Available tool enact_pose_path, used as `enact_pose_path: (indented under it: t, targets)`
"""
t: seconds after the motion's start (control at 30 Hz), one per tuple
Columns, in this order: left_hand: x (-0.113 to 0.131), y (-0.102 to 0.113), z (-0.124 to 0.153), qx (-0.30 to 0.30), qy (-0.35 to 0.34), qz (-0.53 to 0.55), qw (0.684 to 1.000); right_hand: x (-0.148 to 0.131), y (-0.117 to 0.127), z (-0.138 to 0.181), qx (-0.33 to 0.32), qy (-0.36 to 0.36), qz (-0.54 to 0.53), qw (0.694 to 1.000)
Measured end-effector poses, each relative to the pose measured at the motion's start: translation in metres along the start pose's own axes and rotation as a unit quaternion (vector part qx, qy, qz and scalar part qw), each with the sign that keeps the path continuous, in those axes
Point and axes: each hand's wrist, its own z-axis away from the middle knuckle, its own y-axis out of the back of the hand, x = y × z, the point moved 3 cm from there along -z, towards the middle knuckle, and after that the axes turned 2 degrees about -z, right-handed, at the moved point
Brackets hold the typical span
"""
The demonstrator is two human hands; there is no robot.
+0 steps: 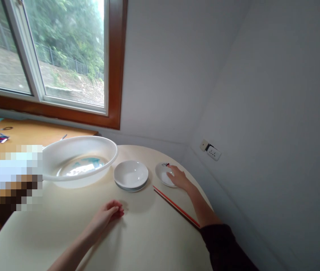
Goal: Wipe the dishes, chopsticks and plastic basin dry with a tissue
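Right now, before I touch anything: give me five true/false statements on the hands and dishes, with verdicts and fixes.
1. The right hand is at the single bowl. True.
2. The basin stands left of the stacked bowls. True.
3. The chopsticks lie on the table. True.
4. The single bowl sits on top of the stacked bowls. False: it stands apart, to their right.
5. The left hand is inside the basin. False: it is outside, nearer the camera.
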Motion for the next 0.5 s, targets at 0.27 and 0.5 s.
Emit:
enact_pose_path:
  t: [0.27,0.5]
  targets:
    - [-0.005,0.006,-0.001,-0.010,0.012,0.048,0.999,0.007,-0.030,0.026,-0.093,0.059,0.126,0.986]
    - [-0.010,0.007,-0.005,-0.019,-0.001,0.075,0.997,0.002,-0.038,0.030,-0.039,0.089,0.173,0.980]
